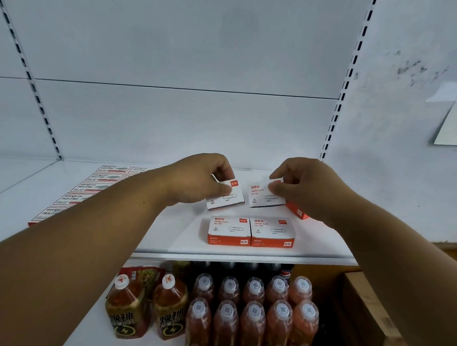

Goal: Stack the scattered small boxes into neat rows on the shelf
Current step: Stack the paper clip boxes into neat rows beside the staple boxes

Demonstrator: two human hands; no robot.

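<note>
Two white-and-orange paper clip boxes (251, 232) lie side by side near the front edge of the white shelf (168, 230). Behind them, my left hand (198, 181) grips another such box (228, 197) by its top, tilted just above the shelf. My right hand (307, 187) pinches a second tilted box (264, 196) beside it. An orange box (297, 211) lies under my right wrist, mostly hidden.
A row of white staple boxes (92, 186) runs along the shelf's left part, partly behind my left arm. Below the shelf stand several orange drink bottles (251, 310) and two energy drink bottles (145, 312). A cardboard carton (367, 320) sits lower right.
</note>
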